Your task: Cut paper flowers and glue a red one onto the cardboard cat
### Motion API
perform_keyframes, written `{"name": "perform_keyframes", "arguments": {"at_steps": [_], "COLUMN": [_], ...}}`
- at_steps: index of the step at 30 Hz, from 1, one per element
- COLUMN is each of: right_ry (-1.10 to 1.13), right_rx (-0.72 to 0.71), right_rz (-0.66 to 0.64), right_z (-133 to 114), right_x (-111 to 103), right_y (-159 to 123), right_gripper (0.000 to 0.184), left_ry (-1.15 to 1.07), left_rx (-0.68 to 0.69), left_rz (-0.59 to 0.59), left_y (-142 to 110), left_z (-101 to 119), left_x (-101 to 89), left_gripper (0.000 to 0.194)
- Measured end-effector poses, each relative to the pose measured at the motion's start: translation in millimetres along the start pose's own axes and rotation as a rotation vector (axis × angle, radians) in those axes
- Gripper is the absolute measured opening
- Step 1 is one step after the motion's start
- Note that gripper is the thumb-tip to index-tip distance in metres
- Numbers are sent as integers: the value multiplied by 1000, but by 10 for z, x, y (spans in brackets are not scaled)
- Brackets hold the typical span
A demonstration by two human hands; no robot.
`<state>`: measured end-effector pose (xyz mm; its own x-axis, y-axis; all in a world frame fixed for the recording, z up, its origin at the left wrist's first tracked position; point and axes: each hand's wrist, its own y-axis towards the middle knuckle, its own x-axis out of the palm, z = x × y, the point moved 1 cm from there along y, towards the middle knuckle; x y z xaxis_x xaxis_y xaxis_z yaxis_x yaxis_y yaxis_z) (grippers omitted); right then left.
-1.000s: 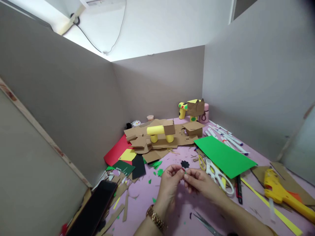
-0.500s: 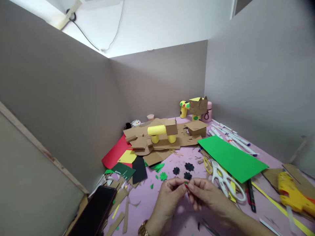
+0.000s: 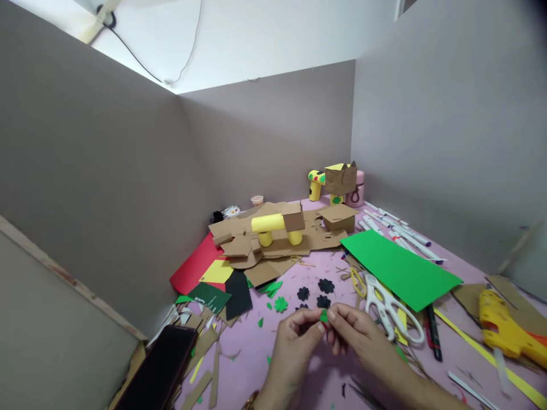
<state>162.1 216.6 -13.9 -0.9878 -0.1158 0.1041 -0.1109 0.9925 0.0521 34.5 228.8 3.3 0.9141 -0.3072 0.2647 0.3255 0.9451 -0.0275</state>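
My left hand [image 3: 294, 344] and my right hand [image 3: 359, 333] meet at the fingertips above the pink table [image 3: 252, 370]. Both pinch a small green paper piece [image 3: 324, 316] between thumb and forefinger, and a speck of red shows beneath it. Fingers hide part of the piece, so its full shape cannot be made out. Just beyond lie black paper flowers [image 3: 326, 286] and a green paper flower [image 3: 281, 304]. To the right of my right hand rest white-handled scissors [image 3: 391, 307]. Below the hands is a dark, thin metal tool [image 3: 363, 393], partly covered by my right forearm.
A yellow tube figure with a cardboard head [image 3: 269, 222] stands on cardboard sheets. A spotted yellow figure [image 3: 316, 177] is behind it. Green paper [image 3: 401, 267], markers [image 3: 410, 236] and a yellow glue gun [image 3: 504, 330] lie right. A phone [image 3: 156, 364] and cardboard scraps [image 3: 205, 341] lie left.
The green piece between my fingertips shows more of its face now. Both hands stay in nearly the same place, while the view has shifted slightly.
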Motion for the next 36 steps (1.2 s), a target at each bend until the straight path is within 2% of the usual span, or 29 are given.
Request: {"name": "perform_keyframes", "arguments": {"at_steps": [6, 12, 17, 27, 33, 36], "right_ry": [139, 245, 314, 263, 232, 208], "right_rx": [39, 90, 145, 114, 87, 68], "right_rz": [-48, -94, -101, -117, -149, -161], "right_z": [0, -18, -31, 1, -45, -60], "right_x": [5, 6, 13, -2, -25, -41], "right_y": [17, 11, -4, 14, 14, 21], "right_gripper": [43, 42, 41, 41, 41, 39], "left_ry": [-99, -181, -167, -186, -277, -293], "left_rx": [-29, -59, -76, -106, -140, -142], "left_rz": [-100, -118, -110, -7, -79, -71], "left_y": [13, 13, 13, 32, -21, -38], "left_z": [-39, -38, -49, -99, -2, 38], "left_x": [-3, -5, -27, -93, -24, -9], "left_gripper": [24, 20, 24, 26, 20, 18]}}
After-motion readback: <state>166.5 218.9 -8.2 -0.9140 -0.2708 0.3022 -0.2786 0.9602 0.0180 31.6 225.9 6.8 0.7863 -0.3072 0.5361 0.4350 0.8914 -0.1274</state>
